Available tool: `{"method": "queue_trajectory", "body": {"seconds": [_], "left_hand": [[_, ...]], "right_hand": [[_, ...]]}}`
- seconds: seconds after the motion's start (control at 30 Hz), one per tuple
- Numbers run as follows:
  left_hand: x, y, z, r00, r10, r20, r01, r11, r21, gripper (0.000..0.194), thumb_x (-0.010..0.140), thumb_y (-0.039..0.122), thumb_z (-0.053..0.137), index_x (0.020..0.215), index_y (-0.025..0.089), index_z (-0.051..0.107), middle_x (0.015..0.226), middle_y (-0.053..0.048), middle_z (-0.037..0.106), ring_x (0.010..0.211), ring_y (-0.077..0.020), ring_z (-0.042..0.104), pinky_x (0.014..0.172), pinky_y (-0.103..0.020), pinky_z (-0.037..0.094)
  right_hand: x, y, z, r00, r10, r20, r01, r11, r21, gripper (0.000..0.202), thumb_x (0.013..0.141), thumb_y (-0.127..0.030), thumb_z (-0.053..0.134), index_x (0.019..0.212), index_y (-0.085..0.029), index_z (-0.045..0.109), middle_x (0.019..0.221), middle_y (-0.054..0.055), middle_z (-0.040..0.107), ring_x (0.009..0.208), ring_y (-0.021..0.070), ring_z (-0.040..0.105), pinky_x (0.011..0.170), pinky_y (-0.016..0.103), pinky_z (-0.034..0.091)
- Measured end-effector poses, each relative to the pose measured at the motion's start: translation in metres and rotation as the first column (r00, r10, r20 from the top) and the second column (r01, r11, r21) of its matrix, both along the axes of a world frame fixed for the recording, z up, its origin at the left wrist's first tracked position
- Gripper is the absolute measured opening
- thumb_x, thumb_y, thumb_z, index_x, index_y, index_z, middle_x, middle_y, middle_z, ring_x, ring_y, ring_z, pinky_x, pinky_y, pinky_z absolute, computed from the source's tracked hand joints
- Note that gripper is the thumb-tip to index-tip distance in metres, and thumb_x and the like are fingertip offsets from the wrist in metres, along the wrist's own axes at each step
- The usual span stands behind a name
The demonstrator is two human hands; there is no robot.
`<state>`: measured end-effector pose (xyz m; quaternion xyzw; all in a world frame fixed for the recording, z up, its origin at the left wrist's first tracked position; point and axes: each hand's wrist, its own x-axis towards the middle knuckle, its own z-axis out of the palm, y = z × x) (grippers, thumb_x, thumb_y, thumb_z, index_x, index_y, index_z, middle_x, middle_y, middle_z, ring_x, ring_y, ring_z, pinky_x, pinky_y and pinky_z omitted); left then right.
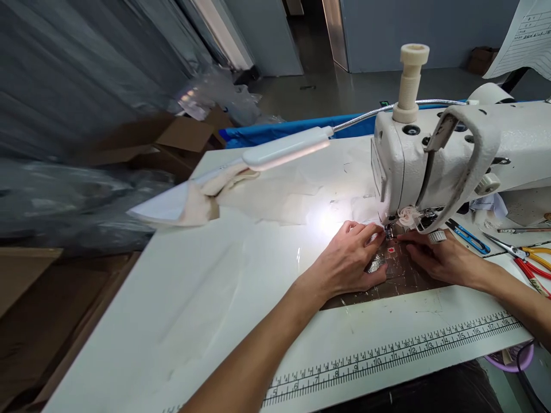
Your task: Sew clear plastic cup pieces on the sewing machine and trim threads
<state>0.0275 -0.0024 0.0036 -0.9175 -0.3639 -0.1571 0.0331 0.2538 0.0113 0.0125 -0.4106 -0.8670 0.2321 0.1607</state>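
A white sewing machine (430,149) stands over the right part of a white table. My left hand (350,261) rests left of its presser foot (390,231), palm down, with fingertips close to the foot and thumb spread apart from them. On the foot's other side, my right hand (443,258) has bent fingers drawn together close to it. Whatever lies at those fingertips is too small to make out. Beneath both hands is a brown plate (400,281) with a small red mark. A pale fabric flower (408,216) sits on the machine head above the foot.
A lit lamp (286,148) on a bendable neck hangs over the table (206,275). Cream cloth (200,203) lies at the far left. Blue thread snips (468,236), pliers (523,252) and red-handled tools (531,275) lie at right. A printed ruler (387,361) follows the front edge.
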Motion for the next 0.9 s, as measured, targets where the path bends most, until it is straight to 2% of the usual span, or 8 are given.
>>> {"method": "queue_trajectory", "body": {"seconds": [0.17, 0.27, 0.33, 0.47, 0.53, 0.67, 0.8, 0.9], "left_hand": [[0.001, 0.001, -0.001, 1.0, 0.027, 0.006, -0.027, 1.0, -0.008, 0.035, 0.086, 0.039, 0.047, 0.101, 0.013, 0.063, 0.094, -0.01, 0.059, 0.077, -0.0207, 0.054, 0.073, -0.04, 0.045], [0.0, 0.001, -0.002, 1.0, 0.026, 0.012, -0.026, 1.0, -0.001, 0.035, 0.086, 0.04, 0.046, 0.096, 0.012, 0.064, 0.093, -0.011, 0.058, 0.077, -0.0211, 0.052, 0.071, -0.04, 0.045], [0.0, 0.002, -0.003, 0.999, 0.028, 0.02, -0.028, 1.0, 0.005, 0.034, 0.087, 0.04, 0.046, 0.096, 0.012, 0.063, 0.092, -0.011, 0.058, 0.076, -0.0208, 0.053, 0.072, -0.04, 0.045], [0.001, 0.001, -0.004, 0.998, 0.03, 0.048, -0.032, 0.999, 0.033, 0.031, 0.086, 0.039, 0.047, 0.095, 0.014, 0.062, 0.093, -0.01, 0.059, 0.078, -0.0208, 0.054, 0.076, -0.04, 0.045], [0.001, 0.0, -0.004, 0.998, 0.032, 0.052, -0.034, 0.998, 0.044, 0.031, 0.087, 0.039, 0.047, 0.096, 0.013, 0.062, 0.094, -0.011, 0.059, 0.081, -0.0218, 0.055, 0.077, -0.041, 0.044], [0.001, -0.001, -0.006, 0.998, 0.06, 0.035, -0.061, 0.998, 0.029, 0.034, 0.09, 0.039, 0.044, 0.105, 0.013, 0.058, 0.098, -0.013, 0.059, 0.088, -0.0245, 0.056, 0.077, -0.041, 0.043], [0.002, -0.002, -0.007, 0.99, 0.132, 0.055, -0.134, 0.991, 0.027, 0.029, 0.092, 0.036, 0.044, 0.107, 0.014, 0.056, 0.105, -0.015, 0.058, 0.093, -0.026, 0.055, 0.078, -0.042, 0.042], [0.003, -0.003, -0.009, 0.965, 0.234, 0.121, -0.245, 0.966, 0.086, 0.026, 0.092, 0.032, 0.045, 0.108, 0.014, 0.055, 0.111, -0.018, 0.057, 0.096, -0.0288, 0.054, 0.078, -0.044, 0.041]], "right_hand": [[0.001, 0.014, 0.007, 0.999, 0.001, -0.049, -0.008, 0.991, -0.133, 0.033, 0.095, -0.04, 0.038, 0.103, -0.019, 0.062, 0.084, 0.007, 0.067, 0.074, 0.0205, 0.064, 0.065, 0.032, 0.052], [-0.001, 0.018, 0.002, 0.995, -0.09, -0.045, 0.081, 0.981, -0.176, 0.032, 0.096, -0.038, 0.035, 0.092, -0.02, 0.062, 0.077, 0.006, 0.065, 0.072, 0.021, 0.063, 0.059, 0.031, 0.051], [-0.001, 0.017, -0.001, 0.99, -0.139, -0.035, 0.13, 0.972, -0.194, 0.032, 0.096, -0.038, 0.035, 0.088, -0.021, 0.061, 0.072, 0.005, 0.064, 0.07, 0.021, 0.062, 0.056, 0.03, 0.05], [0.002, 0.008, -0.002, 0.99, -0.121, -0.066, 0.106, 0.975, -0.195, 0.032, 0.092, -0.047, 0.044, 0.083, -0.021, 0.059, 0.069, 0.004, 0.062, 0.066, 0.0198, 0.061, 0.054, 0.03, 0.049], [0.004, 0.002, -0.001, 0.979, -0.174, -0.103, 0.153, 0.971, -0.186, 0.029, 0.088, -0.047, 0.05, 0.085, -0.02, 0.059, 0.07, 0.004, 0.062, 0.065, 0.0195, 0.062, 0.053, 0.029, 0.05], [0.004, -0.001, -0.004, 0.937, -0.309, -0.164, 0.268, 0.935, -0.232, 0.023, 0.085, -0.036, 0.053, 0.099, -0.019, 0.059, 0.073, 0.004, 0.065, 0.068, 0.0211, 0.065, 0.053, 0.03, 0.051], [0.005, 0.002, -0.01, 0.922, -0.343, -0.177, 0.268, 0.899, -0.347, 0.026, 0.084, -0.028, 0.053, 0.107, -0.018, 0.055, 0.067, 0.002, 0.067, 0.06, 0.0207, 0.066, 0.051, 0.03, 0.052], [0.007, 0.003, -0.011, 0.919, -0.341, -0.199, 0.243, 0.886, -0.395, 0.028, 0.083, -0.025, 0.053, 0.11, -0.018, 0.052, 0.066, 0.002, 0.068, 0.061, 0.0218, 0.068, 0.053, 0.031, 0.053]]}}
